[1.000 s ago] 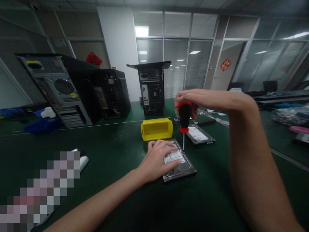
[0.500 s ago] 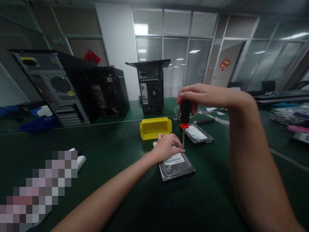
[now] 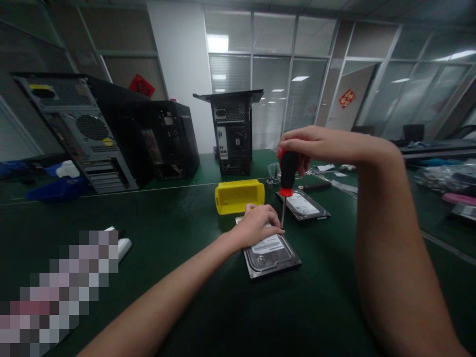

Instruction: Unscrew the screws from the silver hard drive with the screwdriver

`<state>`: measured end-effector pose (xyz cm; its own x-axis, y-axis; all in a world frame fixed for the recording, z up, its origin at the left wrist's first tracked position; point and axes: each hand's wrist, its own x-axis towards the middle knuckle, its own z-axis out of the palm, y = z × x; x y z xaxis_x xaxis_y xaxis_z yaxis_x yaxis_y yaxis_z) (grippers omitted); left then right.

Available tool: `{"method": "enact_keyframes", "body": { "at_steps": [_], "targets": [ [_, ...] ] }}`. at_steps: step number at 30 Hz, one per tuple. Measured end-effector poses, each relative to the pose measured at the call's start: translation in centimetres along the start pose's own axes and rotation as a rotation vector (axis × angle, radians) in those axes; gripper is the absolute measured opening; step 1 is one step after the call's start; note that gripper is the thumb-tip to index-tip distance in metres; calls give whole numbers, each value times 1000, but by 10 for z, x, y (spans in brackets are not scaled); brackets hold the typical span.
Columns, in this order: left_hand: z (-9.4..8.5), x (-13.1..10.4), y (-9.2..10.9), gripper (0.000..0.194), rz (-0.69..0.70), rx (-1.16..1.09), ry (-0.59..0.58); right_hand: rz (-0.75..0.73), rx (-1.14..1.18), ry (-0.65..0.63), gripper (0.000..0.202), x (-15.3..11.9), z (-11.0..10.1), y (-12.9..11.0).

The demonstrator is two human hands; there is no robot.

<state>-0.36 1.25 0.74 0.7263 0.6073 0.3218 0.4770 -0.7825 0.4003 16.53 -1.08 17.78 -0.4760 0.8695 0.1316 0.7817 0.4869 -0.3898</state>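
A silver hard drive (image 3: 273,255) with a white label lies flat on the green table. My left hand (image 3: 258,225) grips it across the far half, fingers curled over it and thumb near its right edge. From above, my right hand (image 3: 293,144) is closed around the black and red handle of a screwdriver (image 3: 288,173). The shaft points down, leaning slightly, and its tip meets the drive's right edge beside my left thumb. What the tip sits in is too small to make out. Just beyond the drive, a yellow bin (image 3: 240,198) lies with its opening facing me.
Right of the screwdriver lies a second hard drive (image 3: 303,206), with a dark-handled tool (image 3: 316,186) behind it. Computer cases stand at the back, one (image 3: 232,134) in the middle and a larger one (image 3: 85,129) at left. A blue bin (image 3: 59,189) sits far left.
My right hand and the screwdriver's handle have shifted slightly to the right, so the shaft leans more. The tip stays at the drive's edge. My left hand keeps its place on the hard drive.
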Motion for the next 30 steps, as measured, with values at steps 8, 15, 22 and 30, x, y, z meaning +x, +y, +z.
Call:
{"method": "enact_keyframes", "body": {
  "at_steps": [8, 15, 22, 30],
  "targets": [
    [3, 0, 0, 12, -12, -49, 35, -4, -51, 20, 30, -1, 1, -2],
    [5, -1, -3, 16, -26, -88, 15, -32, -103, 63, 35, -1, 3, -5],
    [7, -2, -5, 14, -36, -116, 38, -47, -115, 83, 34, 0, 5, -5],
    [5, -3, -3, 13, -52, -136, 40, -23, -115, 88, 35, -1, 5, -7]
  ]
}}
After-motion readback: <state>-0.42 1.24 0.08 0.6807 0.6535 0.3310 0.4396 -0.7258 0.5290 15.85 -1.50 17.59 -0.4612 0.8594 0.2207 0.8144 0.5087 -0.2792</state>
